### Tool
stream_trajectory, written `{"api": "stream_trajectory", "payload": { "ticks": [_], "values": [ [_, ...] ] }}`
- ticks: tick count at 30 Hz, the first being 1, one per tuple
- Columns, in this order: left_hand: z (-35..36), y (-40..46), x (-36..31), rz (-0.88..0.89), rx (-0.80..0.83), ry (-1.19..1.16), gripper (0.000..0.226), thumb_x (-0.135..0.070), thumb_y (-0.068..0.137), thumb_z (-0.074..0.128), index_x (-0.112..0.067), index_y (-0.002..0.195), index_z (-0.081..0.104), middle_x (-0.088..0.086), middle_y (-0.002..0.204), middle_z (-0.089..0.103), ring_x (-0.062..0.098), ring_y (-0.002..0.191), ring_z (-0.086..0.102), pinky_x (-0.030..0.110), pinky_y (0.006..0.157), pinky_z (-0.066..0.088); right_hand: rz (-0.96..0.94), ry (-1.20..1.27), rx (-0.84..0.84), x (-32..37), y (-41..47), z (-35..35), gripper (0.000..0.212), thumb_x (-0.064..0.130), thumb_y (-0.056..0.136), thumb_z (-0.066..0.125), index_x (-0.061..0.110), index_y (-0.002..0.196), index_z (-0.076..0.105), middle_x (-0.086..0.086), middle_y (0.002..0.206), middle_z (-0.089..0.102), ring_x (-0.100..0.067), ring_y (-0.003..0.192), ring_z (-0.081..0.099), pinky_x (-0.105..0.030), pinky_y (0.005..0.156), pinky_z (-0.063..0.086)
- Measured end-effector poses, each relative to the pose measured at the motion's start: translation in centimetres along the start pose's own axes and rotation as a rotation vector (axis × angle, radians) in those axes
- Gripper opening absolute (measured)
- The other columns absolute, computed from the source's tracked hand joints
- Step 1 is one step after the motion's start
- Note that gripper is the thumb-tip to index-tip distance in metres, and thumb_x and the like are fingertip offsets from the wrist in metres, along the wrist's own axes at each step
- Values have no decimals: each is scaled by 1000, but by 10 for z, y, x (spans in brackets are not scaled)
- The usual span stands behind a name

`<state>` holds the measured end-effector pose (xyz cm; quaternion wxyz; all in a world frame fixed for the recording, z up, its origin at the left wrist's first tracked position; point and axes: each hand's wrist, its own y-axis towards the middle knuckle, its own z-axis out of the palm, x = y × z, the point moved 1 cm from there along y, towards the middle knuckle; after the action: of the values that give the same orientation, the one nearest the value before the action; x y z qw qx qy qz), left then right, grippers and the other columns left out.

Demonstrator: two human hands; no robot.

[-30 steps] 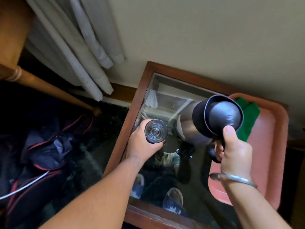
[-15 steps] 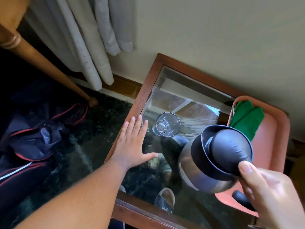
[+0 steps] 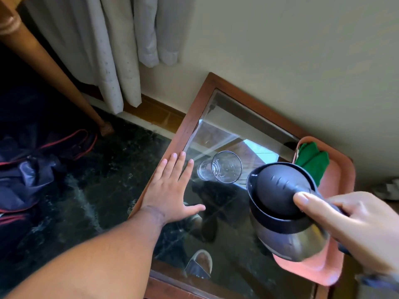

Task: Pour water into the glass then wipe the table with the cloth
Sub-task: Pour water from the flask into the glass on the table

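A low table [image 3: 190,124] with a reddish-brown wooden frame and a reflective glass top is set against a pale wall. A clear, empty drinking glass [image 3: 222,168] is stood upright on the glass near its centre. At about three o'clock from it, a salmon-pink plastic tray [image 3: 328,270] is laid along the table's edge. At about nine o'clock, an open left hand [image 3: 170,190] is pressed flat, fingers spread, over the wooden frame and the glass edge.

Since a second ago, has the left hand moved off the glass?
Yes. The left hand let go and lies flat by the table's wooden edge, left of the glass.
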<state>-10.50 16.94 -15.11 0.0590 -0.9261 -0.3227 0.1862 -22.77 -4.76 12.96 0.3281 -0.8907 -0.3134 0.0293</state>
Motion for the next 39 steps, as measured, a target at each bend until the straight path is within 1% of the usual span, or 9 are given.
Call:
{"api": "stream_trajectory", "payload": {
  "ticks": [2, 6, 10, 14, 20, 25, 31, 35, 39],
  "values": [
    [0, 1, 0, 3, -7, -2, 123, -99, 73, 18, -14, 160, -4, 17, 169, -1, 35, 156, -2, 53, 126, 8, 32, 16, -3, 7, 2, -4, 95, 108, 48, 35, 20, 54, 69, 2, 33, 36, -11, 32, 34, -27, 32, 32],
    [1, 0, 0, 6, -6, 3, 124, -99, 72, 19, -14, 160, -2, 17, 169, 1, 35, 156, 0, 54, 125, 10, 10, -62, -16, 23, 3, -8, 98, 107, 49, 30, 20, 64, 73, -12, 49, 61, -24, 45, 55, -45, 47, 54],
    [0, 1, 0, 12, -10, 2, 122, -98, 73, 16, -15, 159, -4, 17, 168, 2, 36, 156, 3, 55, 125, 13, -7, -87, -10, 41, 4, -10, 89, 103, 56, 32, 21, 49, 67, 1, 36, 41, -11, 36, 37, -32, 44, 34],
    [-2, 1, -1, 12, -9, 6, 122, -98, 73, 16, -15, 159, -4, 17, 168, 2, 36, 155, 5, 56, 124, 15, 42, -116, -19, 53, 6, -13, 87, 100, 58, 34, 20, 51, 70, -6, 37, 58, -18, 33, 56, -39, 42, 46],
    [-1, 1, -1, 4, 1, 26, 124, -99, 72, 21, -13, 160, 0, 18, 168, 3, 35, 156, 3, 55, 125, 12, 46, -216, -8, 63, 14, -19, 89, 95, 62, 41, 10, 54, 68, 2, 27, 46, -7, 18, 42, -22, 37, 34],
    [-1, 1, -1, 9, -7, 13, 123, -98, 73, 22, -13, 160, 2, 18, 168, 5, 36, 156, 6, 56, 124, 13, 23, -340, -26, 72, 18, -21, 91, 95, 63, 36, 11, 54, 68, 8, 27, 48, -6, 20, 45, -26, 40, 40],
    [-3, 1, -1, -2, 16, 23, 124, -98, 72, 20, -13, 161, 9, 18, 168, 4, 35, 156, 4, 55, 125, 12, -59, -489, -89, 74, 24, -23, 90, 96, 57, 29, 11, 43, 54, 2, 24, 42, -14, 32, 50, -25, 40, 34],
    [-3, 1, -2, -10, 22, 34, 125, -99, 72, 22, -13, 161, 7, 18, 168, 2, 35, 156, 1, 55, 125, 10, -95, -524, -126, 71, 25, -23, 96, 97, 53, 22, 9, 48, 61, -2, 33, 57, -13, 35, 56, -24, 40, 37],
    [-3, 2, -2, -8, 22, 37, 125, -99, 71, 21, -13, 161, 6, 17, 168, 1, 35, 156, 0, 54, 125, 9, -124, -550, -154, 68, 24, -24, 95, 96, 52, 24, 8, 47, 59, 0, 32, 50, -15, 38, 56, -27, 41, 39]
  ]
}}
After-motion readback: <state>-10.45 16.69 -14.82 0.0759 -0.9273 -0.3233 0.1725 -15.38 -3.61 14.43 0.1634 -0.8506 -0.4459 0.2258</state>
